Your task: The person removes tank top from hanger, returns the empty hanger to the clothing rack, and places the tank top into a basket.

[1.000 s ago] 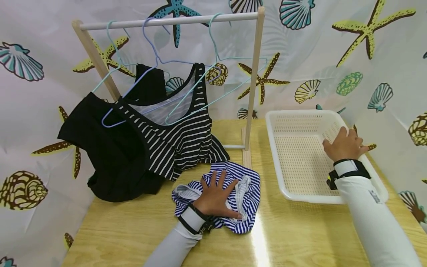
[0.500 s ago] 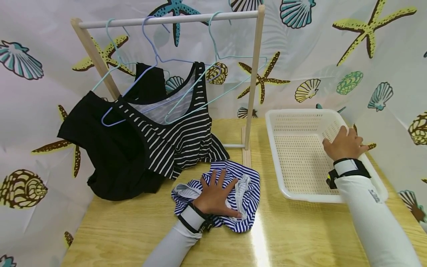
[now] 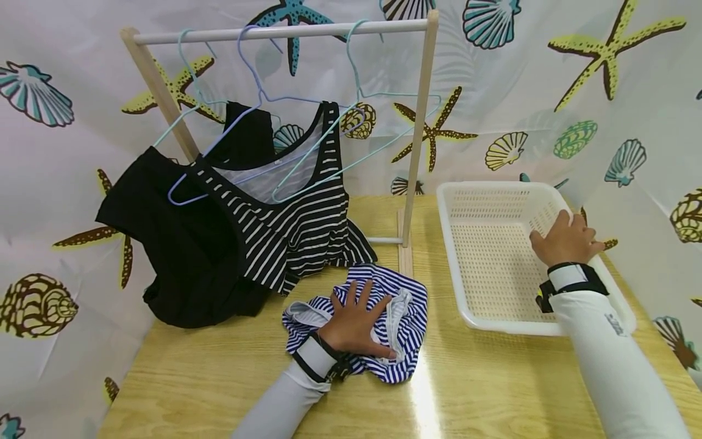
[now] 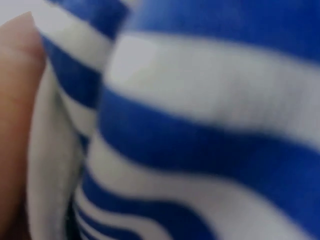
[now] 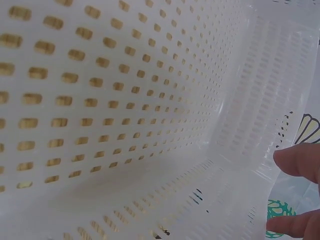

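A blue-and-white striped garment (image 3: pixel 406 317) lies crumpled on the wooden table (image 3: pixel 219 378) in front of the rack. My left hand (image 3: pixel 356 320) presses flat on it with fingers spread. The left wrist view is filled with its blurred stripes (image 4: pixel 210 125), with one finger (image 4: pixel 15 100) at the left edge. My right hand (image 3: pixel 565 239) grips the right rim of a white perforated basket (image 3: pixel 493 186), which holds nothing. In the right wrist view the basket's inside (image 5: pixel 125 100) fills the frame, and two fingertips (image 5: pixel 300 162) show beyond its wall.
A small wooden clothes rack (image 3: pixel 280 32) stands at the back of the table with three wire hangers. A black-and-white striped top (image 3: pixel 290 225) and a black garment (image 3: pixel 175 256) hang from it, sagging onto the table. A seashell-print curtain (image 3: pixel 603 91) surrounds the table.
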Demonstrator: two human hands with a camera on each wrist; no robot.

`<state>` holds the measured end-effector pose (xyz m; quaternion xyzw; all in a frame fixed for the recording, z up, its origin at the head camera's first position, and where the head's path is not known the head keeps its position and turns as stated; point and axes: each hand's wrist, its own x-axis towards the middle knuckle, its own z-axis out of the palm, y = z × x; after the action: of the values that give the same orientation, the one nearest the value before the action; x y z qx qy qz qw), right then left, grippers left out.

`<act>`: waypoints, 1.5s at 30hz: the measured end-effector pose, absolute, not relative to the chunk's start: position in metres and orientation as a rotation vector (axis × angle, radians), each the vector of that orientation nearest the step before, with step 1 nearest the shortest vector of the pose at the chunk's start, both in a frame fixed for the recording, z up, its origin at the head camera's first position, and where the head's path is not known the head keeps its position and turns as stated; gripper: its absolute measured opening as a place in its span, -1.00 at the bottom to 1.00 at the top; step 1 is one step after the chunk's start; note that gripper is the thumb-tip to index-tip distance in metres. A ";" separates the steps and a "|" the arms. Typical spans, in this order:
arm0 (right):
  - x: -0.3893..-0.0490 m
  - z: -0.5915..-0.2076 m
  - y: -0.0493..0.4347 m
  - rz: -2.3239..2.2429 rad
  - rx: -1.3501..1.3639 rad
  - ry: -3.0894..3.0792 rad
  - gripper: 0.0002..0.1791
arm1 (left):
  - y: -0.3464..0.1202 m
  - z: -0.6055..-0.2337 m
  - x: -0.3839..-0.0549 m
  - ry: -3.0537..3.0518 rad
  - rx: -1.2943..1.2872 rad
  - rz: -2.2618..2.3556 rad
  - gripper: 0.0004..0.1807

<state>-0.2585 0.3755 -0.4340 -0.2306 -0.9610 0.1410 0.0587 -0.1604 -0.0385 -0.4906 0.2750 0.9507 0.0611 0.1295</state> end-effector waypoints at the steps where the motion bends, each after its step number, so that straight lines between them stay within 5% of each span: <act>1: -0.258 -0.434 0.376 0.432 -0.697 -2.912 -0.20 | -0.038 -0.490 -0.161 2.762 0.806 0.185 0.23; 27: -0.257 -0.435 0.373 0.413 -0.656 -2.917 -0.23 | -0.029 -0.459 -0.166 2.645 0.793 -0.031 0.24; 45: -0.256 -0.436 0.376 0.384 -0.644 -2.912 -0.22 | -0.024 -0.453 -0.184 2.545 1.029 0.003 -0.15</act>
<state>-0.2560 0.3762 -0.4363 -0.2136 -0.9662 0.1274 0.0671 -0.1841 -0.0245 -0.4534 0.3675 0.9089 0.0011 0.1971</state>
